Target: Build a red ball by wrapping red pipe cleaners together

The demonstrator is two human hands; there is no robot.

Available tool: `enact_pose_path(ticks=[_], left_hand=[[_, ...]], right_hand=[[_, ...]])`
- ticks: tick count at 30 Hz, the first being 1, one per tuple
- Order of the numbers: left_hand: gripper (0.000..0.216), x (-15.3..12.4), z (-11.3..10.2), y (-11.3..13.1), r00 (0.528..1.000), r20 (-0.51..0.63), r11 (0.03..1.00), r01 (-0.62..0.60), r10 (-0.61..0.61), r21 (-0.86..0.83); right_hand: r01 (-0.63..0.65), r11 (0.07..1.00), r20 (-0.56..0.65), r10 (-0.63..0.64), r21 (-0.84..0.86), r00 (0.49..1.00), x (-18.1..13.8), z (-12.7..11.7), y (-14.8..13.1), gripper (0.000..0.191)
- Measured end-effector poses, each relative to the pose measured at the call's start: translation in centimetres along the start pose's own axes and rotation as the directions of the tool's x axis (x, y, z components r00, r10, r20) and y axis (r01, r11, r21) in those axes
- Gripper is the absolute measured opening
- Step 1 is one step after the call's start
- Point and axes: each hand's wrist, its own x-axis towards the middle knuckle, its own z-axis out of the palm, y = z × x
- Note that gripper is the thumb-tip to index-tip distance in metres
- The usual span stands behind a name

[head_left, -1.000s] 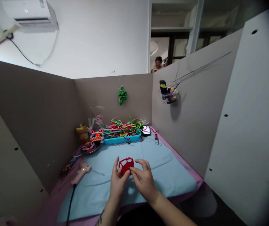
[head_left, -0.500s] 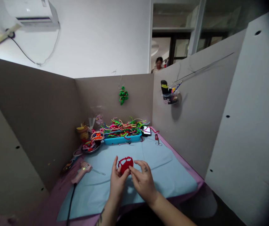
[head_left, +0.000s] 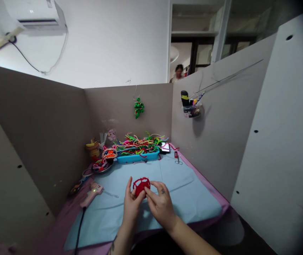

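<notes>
A small red pipe-cleaner piece (head_left: pixel 141 186) with looped outlines is held up over the light blue cloth (head_left: pixel 188 198). My left hand (head_left: pixel 131 205) grips its lower left side with thumb and fingers. My right hand (head_left: pixel 160 204) pinches its lower right edge, fingers curled close together. Both hands touch each other under the piece, near the table's front middle.
A blue tray (head_left: pixel 137 157) heaped with coloured pipe cleaners stands at the back. Left of it are a dish of finished figures (head_left: pixel 102 165) and a pink glue gun (head_left: pixel 91 194) with its cord. Small scissors (head_left: pixel 177 158) and a phone (head_left: pixel 165 147) lie back right. Cardboard walls enclose the table.
My right hand's fingers have drawn in closer onto the red piece. The view shifted slightly; the left hand keeps its grip.
</notes>
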Motion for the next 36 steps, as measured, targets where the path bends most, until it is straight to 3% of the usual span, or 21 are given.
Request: enact_pose_path(ticks=[9, 21, 36], left_hand=[[0.101, 0.1, -0.1, -0.2, 1.000, -0.011, 1.000, 0.007, -0.007, -0.006], [0.101, 0.0, -0.1, 0.2, 0.999, -0.012, 0.997, -0.030, 0.031, 0.065], [0.084, 0.5, -0.7, -0.5, 0.983, 0.087, 0.947, -0.182, 0.165, 0.264]], right_hand=[[0.026, 0.999, 0.021, -0.026, -0.039, 0.999, 0.0, 0.0, 0.1, 0.034], [-0.032, 0.999, 0.065, 0.032, 0.002, 0.997, 0.5, 0.1, 0.0, 0.032], [-0.291, 0.916, 0.070, 0.283, 0.276, 0.957, 1.0, 1.0, 0.9, 0.022]])
